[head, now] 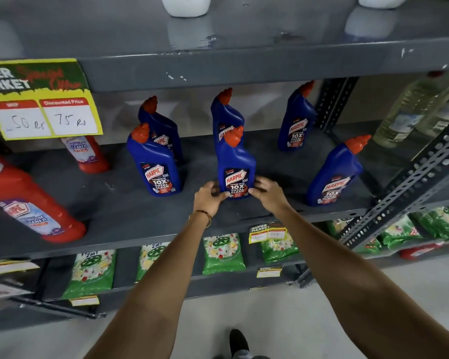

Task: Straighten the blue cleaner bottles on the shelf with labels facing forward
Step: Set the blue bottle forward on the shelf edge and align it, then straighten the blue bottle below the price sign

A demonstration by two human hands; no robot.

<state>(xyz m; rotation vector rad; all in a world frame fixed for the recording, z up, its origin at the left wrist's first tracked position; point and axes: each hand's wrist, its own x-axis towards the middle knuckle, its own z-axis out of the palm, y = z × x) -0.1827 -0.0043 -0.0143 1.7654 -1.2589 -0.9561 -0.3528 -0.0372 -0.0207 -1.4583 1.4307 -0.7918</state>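
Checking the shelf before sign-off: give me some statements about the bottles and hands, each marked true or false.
1. Both hands, left hand and right hand, grip the front middle blue bottle. True.
2. Six blue bottles stand on this shelf. True.
3. The blue bottles have white caps. False: their caps are orange-red.
4. A red bottle leans at the shelf's left end. True.
5. The price sign hangs above the right end. False: it hangs at the left.
6. The shelf below holds blue bottles. False: it holds green packets.
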